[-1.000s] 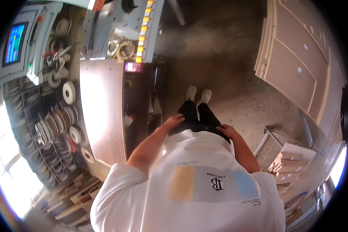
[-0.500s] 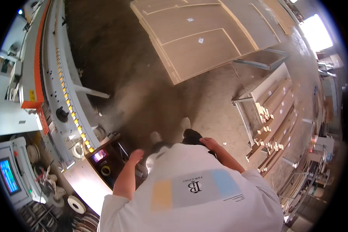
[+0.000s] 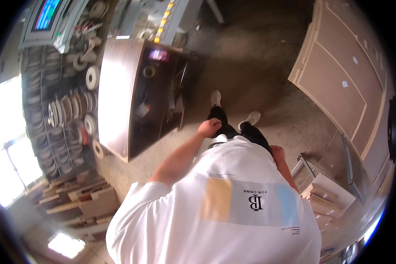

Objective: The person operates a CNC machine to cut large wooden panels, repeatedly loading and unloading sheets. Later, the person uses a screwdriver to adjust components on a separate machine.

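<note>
My left hand [image 3: 210, 127] is in front of my body, over my dark trousers, its fingers curled into a loose fist with nothing visible in it. My right hand [image 3: 277, 153] hangs by my right hip, partly behind my white shirt; how its fingers lie is hidden. To the left of my left hand stands a wooden cabinet [image 3: 114, 97] with a pale, brightly lit top and dark open shelves. A small lit screen [image 3: 158, 55] and a ring-shaped roll, perhaps of tape [image 3: 148, 71], are on its open side.
Large brown panels [image 3: 334, 75] lie stacked at the right, above metal frames [image 3: 347, 154]. More boards [image 3: 330, 200] lie nearer on the right. Rolls of edging strip [image 3: 70, 108] fill a rack at the left. A machine with a control screen [image 3: 45, 14] stands far left.
My view has turned left: the cabinet and panels have shifted right in the picture, and the rack of rolls shows fully. My feet have moved, and my left hand has swung in front of me.
</note>
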The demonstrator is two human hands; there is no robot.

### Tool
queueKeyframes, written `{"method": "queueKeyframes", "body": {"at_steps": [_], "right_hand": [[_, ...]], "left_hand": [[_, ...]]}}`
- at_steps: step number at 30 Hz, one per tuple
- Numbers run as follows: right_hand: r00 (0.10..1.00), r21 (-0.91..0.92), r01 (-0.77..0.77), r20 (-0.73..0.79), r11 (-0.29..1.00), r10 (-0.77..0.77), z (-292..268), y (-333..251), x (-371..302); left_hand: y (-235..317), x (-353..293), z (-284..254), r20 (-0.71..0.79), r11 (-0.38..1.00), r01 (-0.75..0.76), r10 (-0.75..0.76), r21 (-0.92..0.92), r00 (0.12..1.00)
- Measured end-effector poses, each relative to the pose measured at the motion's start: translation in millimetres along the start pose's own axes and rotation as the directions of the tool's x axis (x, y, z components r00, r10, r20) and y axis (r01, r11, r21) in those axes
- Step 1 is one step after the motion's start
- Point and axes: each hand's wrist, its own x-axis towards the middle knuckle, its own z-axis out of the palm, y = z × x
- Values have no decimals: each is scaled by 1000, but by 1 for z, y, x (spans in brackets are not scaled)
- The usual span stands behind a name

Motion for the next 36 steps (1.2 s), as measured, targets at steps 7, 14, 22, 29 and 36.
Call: {"method": "queueKeyframes", "body": {"at_steps": [7, 14, 22, 29, 36], "right_hand": [[996, -62, 20, 86, 998, -15, -9, -56, 37], [980, 253, -81, 198, 964, 31, 50, -159, 42], [982, -76, -93, 157, 993, 104, 156, -186, 36], [991, -17, -78, 105, 997, 79, 172, -137, 32], [988, -183, -66, 125, 981, 90, 178, -147, 29]], "left_hand": [[-113, -65, -3, 32, 706, 397, -470, -587, 882], [-222, -55, -30, -37, 498, 360, -623, -789, 781], [-406, 48, -130, -572, 717, 58, -599, -694, 561], [-552, 107, -249, -850, 819, 472, -472, -325, 235], [-523, 96, -225, -605, 782, 573, -339, 244, 720]]}}
